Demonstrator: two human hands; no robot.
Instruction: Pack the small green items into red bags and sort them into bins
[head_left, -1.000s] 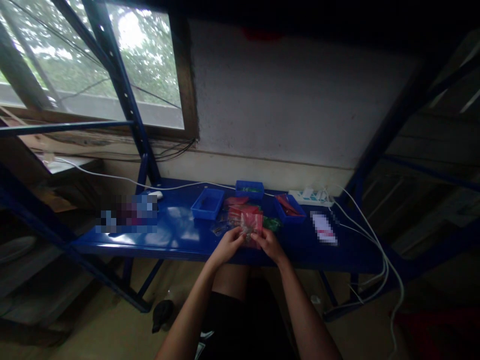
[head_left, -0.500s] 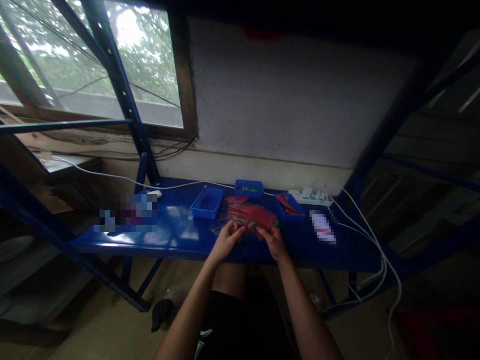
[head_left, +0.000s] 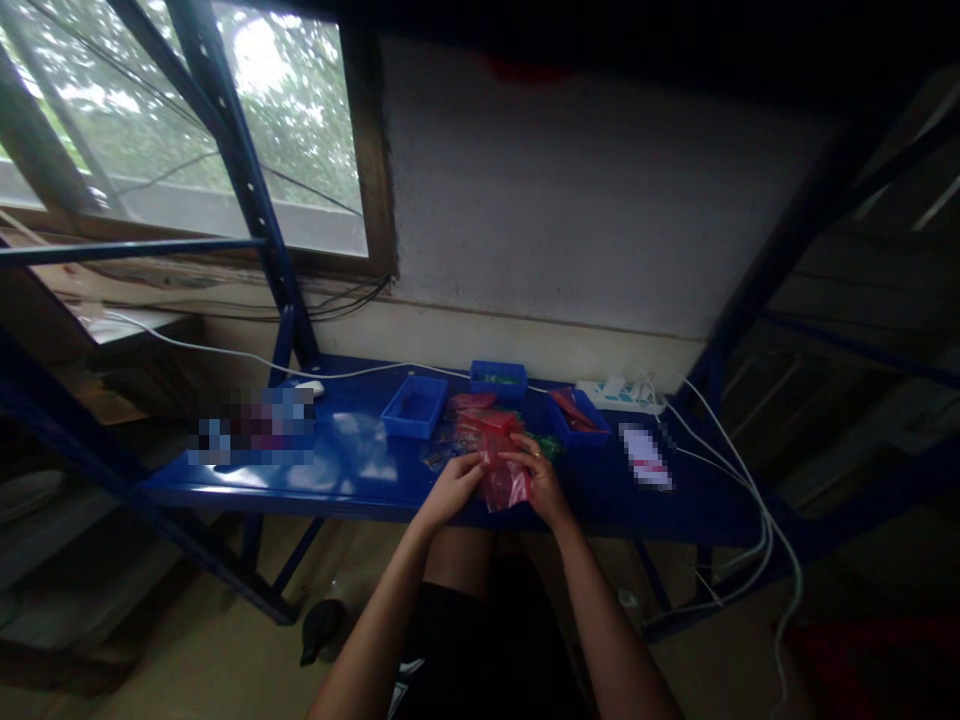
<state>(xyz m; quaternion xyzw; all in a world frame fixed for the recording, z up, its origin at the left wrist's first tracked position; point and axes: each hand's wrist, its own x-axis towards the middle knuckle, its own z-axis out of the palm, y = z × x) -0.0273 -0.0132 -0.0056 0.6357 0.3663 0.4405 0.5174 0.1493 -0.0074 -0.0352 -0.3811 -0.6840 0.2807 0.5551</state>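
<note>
A red translucent plastic bag (head_left: pixel 504 484) hangs between my hands at the front edge of the blue table (head_left: pixel 337 485). My left hand (head_left: pixel 456 485) pinches its left side near the top. The fingers of my right hand (head_left: pixel 541 480) are bent round its right side. Just behind it lie more red bags (head_left: pixel 476 415), with small green pieces (head_left: pixel 551 445) to their right and small clear or metallic bits at the left. What is inside the held bag is too small to tell.
Behind stand a blue tray (head_left: pixel 416 406) and another blue tray (head_left: pixel 499 378) holding green pieces. A third tray (head_left: pixel 592 432) at the right holds red bags. Farther right are a white power strip (head_left: pixel 619 393) with cables and a pixelated item (head_left: pixel 645 455). A blue rack post (head_left: pixel 251 190) rises at the left.
The red bag has moved down towards me and now hangs upright instead of stretching sideways. My right hand has shifted slightly, its fingers now across the bag's side.
</note>
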